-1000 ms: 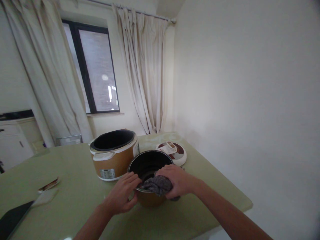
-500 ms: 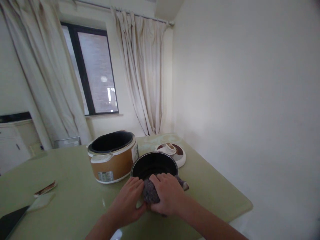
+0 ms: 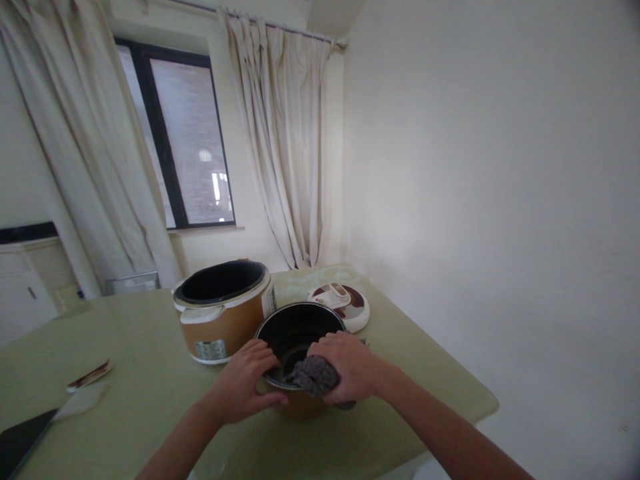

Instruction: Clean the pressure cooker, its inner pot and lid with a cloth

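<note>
A black-lined inner pot (image 3: pixel 287 331) with a golden-brown outside stands on the table in front of me. My left hand (image 3: pixel 244 381) is closed on its left rim, fingers over the edge and thumb against the outside. A crumpled grey cloth (image 3: pixel 315 377) lies over the near right rim, gripped by my right hand (image 3: pixel 353 365). Part of the cloth hangs below that hand on the outside of the pot. My right hand covers the pot's right rim.
A gold and white rice cooker body (image 3: pixel 223 328) stands just behind and left of the pot. Its round white and brown lid (image 3: pixel 356 312) lies behind right. Toward the left are a small brown-and-white piece (image 3: pixel 90 375) and a dark flat object (image 3: pixel 26 433). A wall (image 3: pixel 475 233) bounds the right.
My left hand has moved left along the rim, and my right hand has shifted right and slightly up with the cloth. The hands are further apart, showing more of the pot.
</note>
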Motion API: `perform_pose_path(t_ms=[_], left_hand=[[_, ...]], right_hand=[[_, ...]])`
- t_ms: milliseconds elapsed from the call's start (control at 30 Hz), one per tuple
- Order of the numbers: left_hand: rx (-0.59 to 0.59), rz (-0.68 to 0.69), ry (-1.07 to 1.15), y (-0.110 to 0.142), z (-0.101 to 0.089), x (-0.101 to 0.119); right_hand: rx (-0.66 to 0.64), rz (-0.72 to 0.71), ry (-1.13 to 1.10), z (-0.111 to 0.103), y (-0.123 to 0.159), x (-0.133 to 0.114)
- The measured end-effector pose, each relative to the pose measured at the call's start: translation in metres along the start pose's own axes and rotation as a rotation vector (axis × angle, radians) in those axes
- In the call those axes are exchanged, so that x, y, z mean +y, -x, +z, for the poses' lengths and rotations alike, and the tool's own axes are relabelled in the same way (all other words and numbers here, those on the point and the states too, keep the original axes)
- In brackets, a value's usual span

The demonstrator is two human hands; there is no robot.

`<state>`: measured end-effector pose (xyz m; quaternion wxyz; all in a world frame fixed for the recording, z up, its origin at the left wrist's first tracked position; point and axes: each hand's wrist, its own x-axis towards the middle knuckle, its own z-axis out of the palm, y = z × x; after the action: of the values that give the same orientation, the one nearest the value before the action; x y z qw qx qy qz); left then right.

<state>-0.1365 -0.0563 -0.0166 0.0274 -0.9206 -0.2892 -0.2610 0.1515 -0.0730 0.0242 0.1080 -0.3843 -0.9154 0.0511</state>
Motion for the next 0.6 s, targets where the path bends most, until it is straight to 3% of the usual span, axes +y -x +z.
perform_pose_path(t_ms=[167, 333, 433, 600], left_hand=[[0.070, -0.064, -0.048, -0.002, 0.014, 0.039], [0.139, -0.077, 0.067, -0.004, 0.024, 0.037], [0.176, -0.031, 0.129, -0.003, 0.028, 0.021], [0.169, -0.014, 0.206, 0.004, 0.021, -0.010]], right_hand=[[0.077, 0.223, 0.066, 0.019, -0.007, -0.044], [0.120, 0.252, 0.076, 0.030, -0.009, -0.065], [0.121, 0.157, 0.049, 0.026, -0.004, -0.050], [0.003, -0.090, 0.001, 0.006, 0.006, 0.000]])
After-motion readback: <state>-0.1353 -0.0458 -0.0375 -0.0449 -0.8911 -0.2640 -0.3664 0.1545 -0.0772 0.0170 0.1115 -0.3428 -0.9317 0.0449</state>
